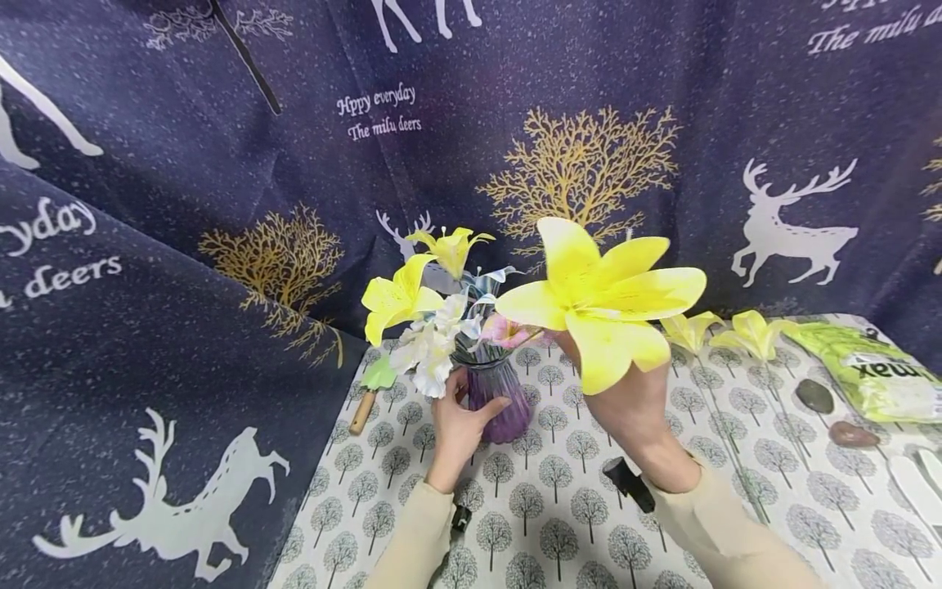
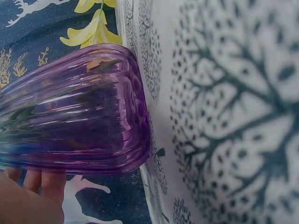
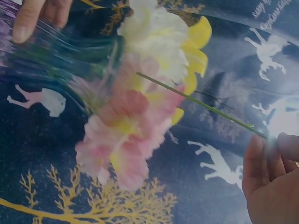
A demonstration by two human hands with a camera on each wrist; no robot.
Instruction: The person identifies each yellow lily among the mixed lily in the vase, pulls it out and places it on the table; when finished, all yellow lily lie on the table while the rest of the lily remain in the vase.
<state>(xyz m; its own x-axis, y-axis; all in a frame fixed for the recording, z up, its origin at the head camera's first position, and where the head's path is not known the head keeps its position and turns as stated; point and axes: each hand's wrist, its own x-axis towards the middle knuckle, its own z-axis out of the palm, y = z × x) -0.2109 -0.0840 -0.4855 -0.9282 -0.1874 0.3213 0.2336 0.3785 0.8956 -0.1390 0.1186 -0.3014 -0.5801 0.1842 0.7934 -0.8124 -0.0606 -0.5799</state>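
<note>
A ribbed purple glass vase [image 1: 500, 405] stands on the tree-print tablecloth, and my left hand [image 1: 458, 425] grips its side. White flowers [image 1: 427, 352], a pink flower [image 1: 506, 331] and yellow lilies [image 1: 397, 298] spread from its mouth. To the right of the vase, my right hand [image 1: 636, 417] holds another yellow lily [image 1: 603, 303], whose large bloom hides most of the fingers in the head view. In the right wrist view, thumb and fingers pinch its green stem [image 3: 201, 103]. The free stem end overlaps the pink blossoms close to the vase mouth.
Two yellow lilies [image 1: 754, 334] with long stems lie on the right of the table. Beyond them are a green bag [image 1: 868, 368], a dark stone [image 1: 814, 396] and a reddish stone [image 1: 854, 435]. A wooden handle [image 1: 362, 413] lies left of the vase. Dark deer-print cloth [image 1: 456, 164] hangs behind.
</note>
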